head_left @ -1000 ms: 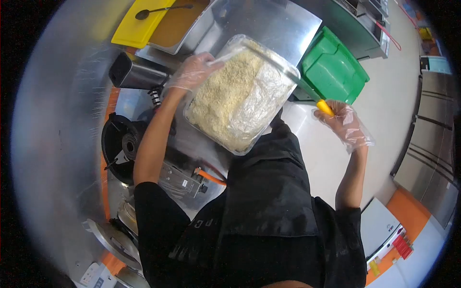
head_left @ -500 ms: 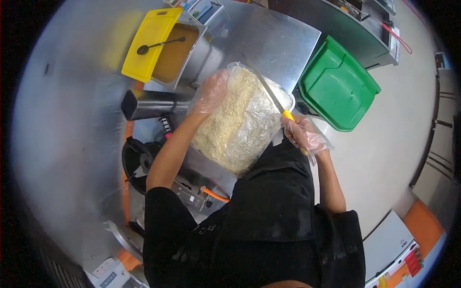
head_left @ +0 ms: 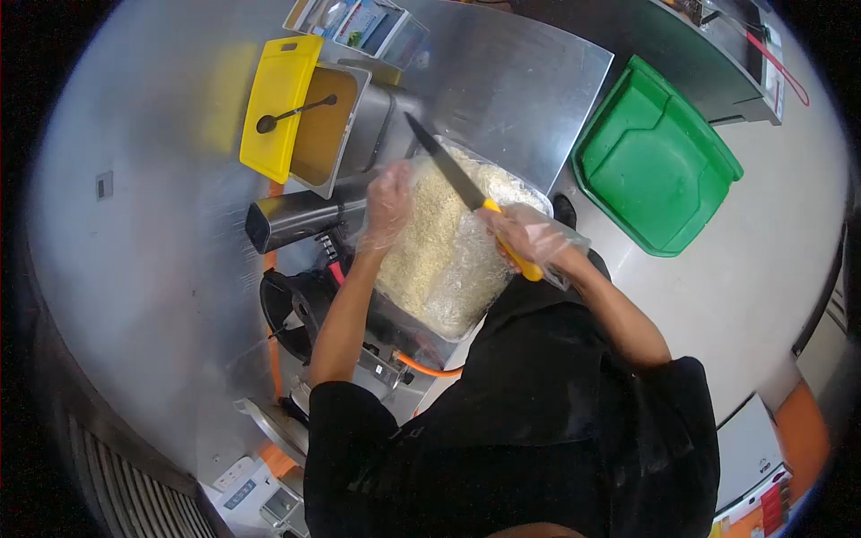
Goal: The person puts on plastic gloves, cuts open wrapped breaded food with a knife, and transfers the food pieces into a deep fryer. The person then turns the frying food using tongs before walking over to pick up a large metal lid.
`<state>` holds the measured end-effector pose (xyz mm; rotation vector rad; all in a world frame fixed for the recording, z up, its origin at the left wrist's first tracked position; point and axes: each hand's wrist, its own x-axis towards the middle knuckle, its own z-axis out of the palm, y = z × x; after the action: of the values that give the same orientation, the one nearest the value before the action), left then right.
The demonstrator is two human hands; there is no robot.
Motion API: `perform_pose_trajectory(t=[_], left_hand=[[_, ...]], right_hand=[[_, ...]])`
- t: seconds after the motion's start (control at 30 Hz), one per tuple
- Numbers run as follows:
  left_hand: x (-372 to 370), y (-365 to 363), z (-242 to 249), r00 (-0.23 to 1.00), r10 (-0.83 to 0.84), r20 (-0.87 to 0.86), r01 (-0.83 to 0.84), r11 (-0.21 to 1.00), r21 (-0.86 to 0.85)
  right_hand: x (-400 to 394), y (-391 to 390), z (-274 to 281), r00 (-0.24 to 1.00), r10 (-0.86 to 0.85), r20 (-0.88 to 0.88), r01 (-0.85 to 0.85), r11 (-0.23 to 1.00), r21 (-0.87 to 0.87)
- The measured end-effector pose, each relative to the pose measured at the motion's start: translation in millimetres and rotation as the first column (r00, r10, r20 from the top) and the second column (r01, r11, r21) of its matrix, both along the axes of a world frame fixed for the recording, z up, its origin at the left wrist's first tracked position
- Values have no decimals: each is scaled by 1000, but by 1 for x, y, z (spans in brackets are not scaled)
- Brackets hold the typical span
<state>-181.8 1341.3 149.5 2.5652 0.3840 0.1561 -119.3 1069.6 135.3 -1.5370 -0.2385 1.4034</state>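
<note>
A wide tray [head_left: 549,208] in front of me holds a pale, crumbly food [head_left: 426,233]. Clear plastic film [head_left: 475,255] lies over the right part of it. My right hand [head_left: 529,238], in a clear plastic glove, is wrapped round the yellow handle of a knife [head_left: 453,170]. The blade points up and left over the tray's far side. At the tray's left edge is my left hand [head_left: 387,211], also gloved, with its fingers curled in. Whether film or anything else is pinched in them is hidden.
A steel container [head_left: 354,134] of brown liquid stands at the back left, a yellow lid [head_left: 280,99] and black ladle [head_left: 296,114] across it. Left of the tray are a steel canister [head_left: 291,220] and black round equipment [head_left: 291,314]. A green bin [head_left: 659,161] sits right.
My right hand has moved left with the knife, bringing the blade further over the tray. My left hand's fingers have curled in near the tray's left edge. The view has shifted slightly.
</note>
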Motion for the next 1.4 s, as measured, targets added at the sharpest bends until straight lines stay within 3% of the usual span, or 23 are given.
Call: perform_pose_trajectory(t=[0.07, 0.13, 0.17, 0.27, 0.3, 0.37, 0.4, 0.5, 0.57, 0.67, 0.73, 0.8, 0.87, 0.9, 1.0, 1.03, 1.1, 1.2, 1.23, 1.33, 1.4], left_hand=[[0, 3, 10, 990, 126, 63, -121, 989, -82], [2, 8, 14, 991, 134, 16, -133, 990, -49], [1, 11, 16, 990, 143, -6, -143, 989, -33], [8, 20, 20, 997, 73, 26, -73, 997, 17], [10, 24, 22, 995, 98, -22, -96, 993, 71], [14, 30, 28, 979, 158, -128, -135, 976, 171], [13, 33, 24, 977, 204, -64, -190, 965, 179], [7, 28, 26, 939, 306, 158, -336, 912, 235], [5, 2, 53, 891, 308, 335, -414, 853, 318], [-20, -65, 67, 952, 295, 85, -307, 931, 199], [-50, -110, 42, 985, 159, 68, -166, 977, 130], [-70, -147, 28, 955, 293, -53, -290, 956, 53], [-91, -169, 14, 909, 413, -58, -404, 907, 123], [-99, -178, 7, 877, 476, -62, -462, 873, 158], [-108, -188, -3, 830, 551, -86, -531, 828, 180], [-112, -191, 0, 846, 524, -101, -502, 846, 181], [-121, -199, 10, 875, 465, -134, -440, 880, 181], [-160, -226, -23, 971, 240, 14, -238, 951, 199], [-162, -237, -22, 953, 303, 21, -303, 953, 27], [-155, -248, 9, 923, 381, -60, -385, 899, -211], [-154, -253, 1, 913, 402, -77, -409, 893, -189]], right_hand=[[11, 16, 16, 999, 11, 46, -12, 1000, 7], [17, 29, 23, 990, 2, 139, -8, 999, 39], [17, 33, 18, 997, -42, 68, 36, 996, 78], [33, 18, 25, 959, -94, 266, 74, 994, 84], [48, 14, 29, 957, 46, 287, -14, 994, -111], [66, -4, 32, 979, -15, 204, 36, 995, -98], [72, -15, 29, 985, -47, 164, 63, 993, -97], [88, -52, 11, 951, -66, 303, 56, 997, 44], [92, -69, 16, 982, -73, 175, 63, 996, 62], [92, -88, 19, 994, -87, 72, 87, 996, 5], [90, -95, 19, 993, -109, 40, 110, 993, -31], [89, -98, 7, 992, -82, 94, 79, 996, 32], [88, -92, 3, 989, -92, 118, 88, 995, 40], [90, -83, -5, 863, 13, 505, 3, 1000, -29], [92, -46, -3, 778, -22, 627, 35, 999, -8], [98, -37, -11, 643, 107, 758, -5, 991, -136], [104, -19, -27, 583, 166, 795, -30, 983, -183], [103, -3, -39, 443, 134, 887, -49, 991, -126], [101, -1, -41, 390, 125, 912, -64, 992, -109], [101, 3, -63, 241, 122, 963, -96, 990, -101], [99, 1, -72, 177, 101, 979, -120, 990, -80]])
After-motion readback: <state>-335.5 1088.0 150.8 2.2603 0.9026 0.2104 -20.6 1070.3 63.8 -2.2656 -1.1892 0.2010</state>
